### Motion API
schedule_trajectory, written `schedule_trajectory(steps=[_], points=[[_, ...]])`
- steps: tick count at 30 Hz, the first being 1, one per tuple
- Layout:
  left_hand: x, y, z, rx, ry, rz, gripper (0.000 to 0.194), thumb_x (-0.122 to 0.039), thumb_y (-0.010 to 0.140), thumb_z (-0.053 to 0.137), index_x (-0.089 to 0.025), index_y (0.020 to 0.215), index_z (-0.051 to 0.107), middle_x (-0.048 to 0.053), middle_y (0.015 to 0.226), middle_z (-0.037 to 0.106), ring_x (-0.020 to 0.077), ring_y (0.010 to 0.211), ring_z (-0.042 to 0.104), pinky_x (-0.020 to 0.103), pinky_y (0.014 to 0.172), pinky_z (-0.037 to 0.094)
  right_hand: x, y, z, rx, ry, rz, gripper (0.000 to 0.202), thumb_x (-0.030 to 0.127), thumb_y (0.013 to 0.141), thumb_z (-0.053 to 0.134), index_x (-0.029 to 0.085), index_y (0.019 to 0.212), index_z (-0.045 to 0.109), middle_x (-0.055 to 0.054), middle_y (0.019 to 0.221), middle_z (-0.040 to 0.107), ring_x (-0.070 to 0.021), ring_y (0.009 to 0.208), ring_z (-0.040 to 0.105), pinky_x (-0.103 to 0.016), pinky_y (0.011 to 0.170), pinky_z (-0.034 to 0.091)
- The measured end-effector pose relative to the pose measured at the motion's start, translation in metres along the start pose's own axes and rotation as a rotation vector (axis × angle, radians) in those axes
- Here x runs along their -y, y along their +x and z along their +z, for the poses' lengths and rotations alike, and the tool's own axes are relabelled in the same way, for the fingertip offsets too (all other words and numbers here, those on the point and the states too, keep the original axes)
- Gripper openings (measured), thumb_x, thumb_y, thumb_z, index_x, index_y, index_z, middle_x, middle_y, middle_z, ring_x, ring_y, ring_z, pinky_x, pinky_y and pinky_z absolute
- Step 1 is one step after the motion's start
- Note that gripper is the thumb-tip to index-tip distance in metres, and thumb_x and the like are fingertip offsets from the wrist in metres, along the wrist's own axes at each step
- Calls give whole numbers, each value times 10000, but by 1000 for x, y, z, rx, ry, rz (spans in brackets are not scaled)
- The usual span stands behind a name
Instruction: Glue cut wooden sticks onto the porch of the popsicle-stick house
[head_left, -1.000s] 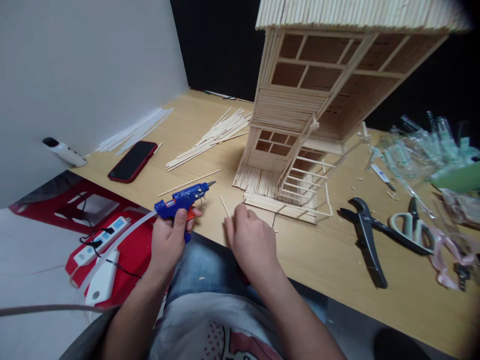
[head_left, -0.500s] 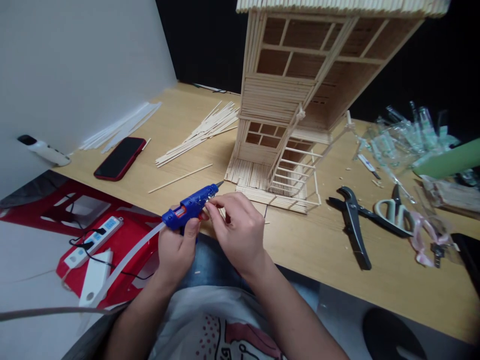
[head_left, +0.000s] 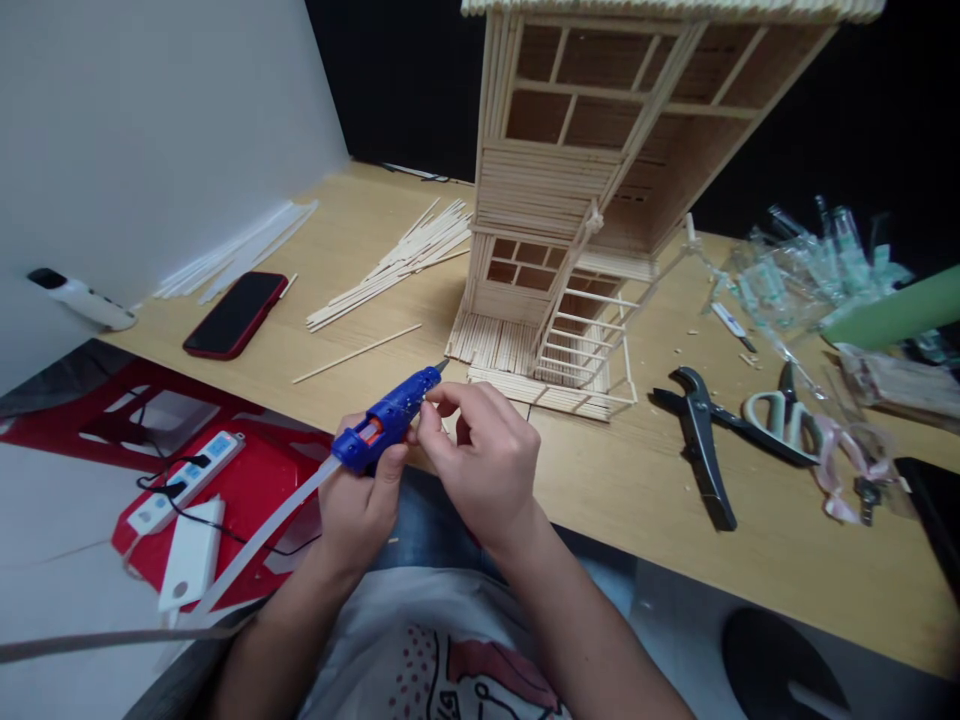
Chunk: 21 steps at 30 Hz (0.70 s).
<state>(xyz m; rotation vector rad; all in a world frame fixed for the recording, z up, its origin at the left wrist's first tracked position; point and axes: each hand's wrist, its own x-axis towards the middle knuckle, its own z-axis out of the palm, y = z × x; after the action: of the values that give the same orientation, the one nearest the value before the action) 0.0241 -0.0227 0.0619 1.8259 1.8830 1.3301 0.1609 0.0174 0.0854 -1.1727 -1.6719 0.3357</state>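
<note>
My left hand [head_left: 365,500] is wrapped round a blue glue gun [head_left: 390,418], whose nozzle points up and to the right. A long white glue stick [head_left: 277,530] trails out of its rear end. Close beside the gun's front, my right hand [head_left: 480,455] has thumb and forefinger pinched together; whatever lies between them is too small to make out. Just beyond the nozzle stands a model house [head_left: 551,190] built of thin wooden sticks, with window frames, a stair and a railed porch.
Loose wooden sticks [head_left: 397,270] and a phone [head_left: 235,315] lie at the left. On the right are black cutters [head_left: 701,445], scissors [head_left: 784,415], a pink ribbon [head_left: 832,470] and clear plastic wrappers [head_left: 787,280]. A power strip [head_left: 187,482] rests on a red stool [head_left: 277,455] below the table edge.
The glue gun and both hands have shifted slightly to the right relative to the table. My right hand stays pinched near the gun's front. The whole view has moved a little.
</note>
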Motion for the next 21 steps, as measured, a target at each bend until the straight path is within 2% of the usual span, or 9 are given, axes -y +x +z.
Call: schedule_trajectory(steps=[8, 12, 16, 18, 21], points=[[2, -3, 2, 33, 8, -17, 366, -507, 981, 485, -218, 795, 610, 37, 778, 578, 221, 810, 641, 318, 780, 534, -1, 3, -1, 30, 22, 47, 119, 148, 878, 567, 184, 851, 678, 19, 717, 640, -108, 641, 583, -228, 653, 480], [3, -3, 2, 41, 11, 37, 378, -506, 1000, 458, -213, 820, 615, 44, 801, 574, 218, 817, 643, 310, 774, 525, 1, 1, -1, 47, 53, 67, 121, 156, 883, 574, 187, 837, 681, 13, 713, 658, -114, 643, 594, -228, 650, 479], [7, -1, 1, 41, 21, 81, 420, -508, 1005, 462, -209, 738, 587, 59, 840, 573, 212, 804, 600, 308, 761, 502, 4, 0, -3, 82, 93, 110, 126, 168, 871, 586, 192, 818, 697, 7, 715, 674, -119, 640, 587, -236, 659, 485], [8, 2, 0, 52, -12, 87, 487, -544, 1009, 441, -210, 675, 559, 55, 793, 562, 206, 769, 574, 308, 740, 483, 5, 2, -7, 138, 216, 200, 106, 175, 848, 614, 194, 811, 711, 13, 694, 668, -111, 603, 566, -231, 626, 478], [6, 7, -1, 146, -177, 27, 566, -592, 1025, 366, -197, 687, 590, 40, 702, 568, 179, 674, 550, 303, 684, 447, 1, 4, -17, 263, 580, 449, 74, 247, 817, 669, 195, 806, 721, 23, 646, 656, -96, 520, 519, -213, 513, 432]])
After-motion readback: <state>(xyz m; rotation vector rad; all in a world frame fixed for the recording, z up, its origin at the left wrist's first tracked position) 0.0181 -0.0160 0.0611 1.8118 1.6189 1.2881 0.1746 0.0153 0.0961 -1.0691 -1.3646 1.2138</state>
